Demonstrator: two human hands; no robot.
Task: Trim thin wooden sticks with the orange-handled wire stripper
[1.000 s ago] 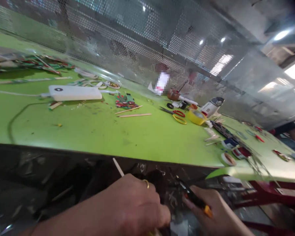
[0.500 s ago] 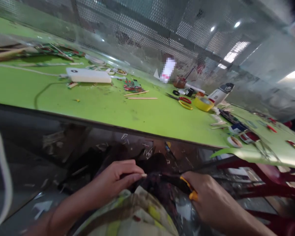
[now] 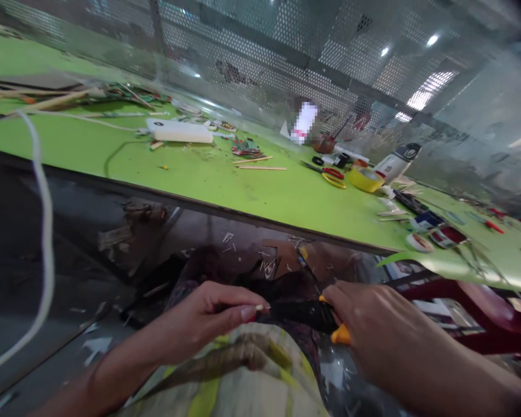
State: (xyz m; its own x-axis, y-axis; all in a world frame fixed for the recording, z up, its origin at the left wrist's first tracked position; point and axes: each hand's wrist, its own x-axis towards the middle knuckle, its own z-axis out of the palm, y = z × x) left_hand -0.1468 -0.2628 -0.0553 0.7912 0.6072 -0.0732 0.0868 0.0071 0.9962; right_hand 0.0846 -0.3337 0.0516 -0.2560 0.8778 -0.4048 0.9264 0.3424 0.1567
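Below the front edge of the green table (image 3: 226, 191), both my hands work over my lap. My left hand (image 3: 208, 315) is closed in a pinch on a thin pale stick whose tip (image 3: 259, 308) shows at my fingertips. My right hand (image 3: 373, 330) is closed round a black tool with orange-yellow handles (image 3: 325, 321), its dark jaws pointing left toward the stick tip. The two hands nearly meet. Patterned cloth (image 3: 252, 370) lies under them.
On the table lie a white power bank (image 3: 180, 131), loose wooden sticks (image 3: 260, 167), red and yellow scissors (image 3: 330, 175), a yellow tape roll (image 3: 364, 179), a white glue gun (image 3: 397, 164) and small tape rolls (image 3: 419, 242). A white cable (image 3: 43, 243) hangs at left. Perforated metal screen stands behind.
The view has tipped downward and the table edge has risen in frame. My left hand turned from a fist over the stick to a fingertip pinch; the tool's jaws have come up to the stick's tip.
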